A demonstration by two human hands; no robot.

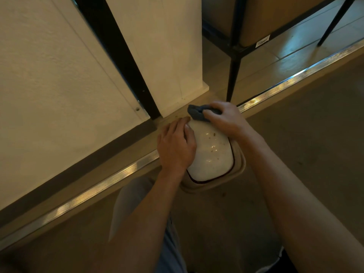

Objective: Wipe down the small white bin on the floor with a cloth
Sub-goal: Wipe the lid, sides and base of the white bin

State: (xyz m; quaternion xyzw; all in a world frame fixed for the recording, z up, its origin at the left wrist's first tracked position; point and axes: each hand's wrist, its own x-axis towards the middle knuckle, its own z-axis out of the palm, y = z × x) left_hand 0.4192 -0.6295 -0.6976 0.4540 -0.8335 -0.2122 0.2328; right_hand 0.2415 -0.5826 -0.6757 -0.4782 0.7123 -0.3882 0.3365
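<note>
- Two bare hands are on the job: the left hand (pixel 175 147) lies flat and loosely open on the bin's lid, gripping nothing, only steadying it; the right hand (pixel 226 117) is closed around a bunched blue-grey cloth (pixel 197 112).
- One small white bin (pixel 211 154) stands on the floor at about the middle of the view, just beside the metal threshold strip (pixel 98 184), which runs from 8 o'clock to 2 o'clock.
- One cloth, pressed at the 12 o'clock edge of the domed lid, touching it.
- Several brown specks (pixel 213 134) dot the lid's top toward 1 o'clock; too small to count surely.
- Step in hand, as I judge it: wiping the lid, with most of the dome not yet covered.
- Next move calls for drawing the cloth from 12 toward 6 o'clock over the specks, with the left hand shifting off the lid's 9 o'clock side so that part can be reached.
- One black furniture leg (pixel 233 79) stands at 1 o'clock, well apart from the bin.
</note>
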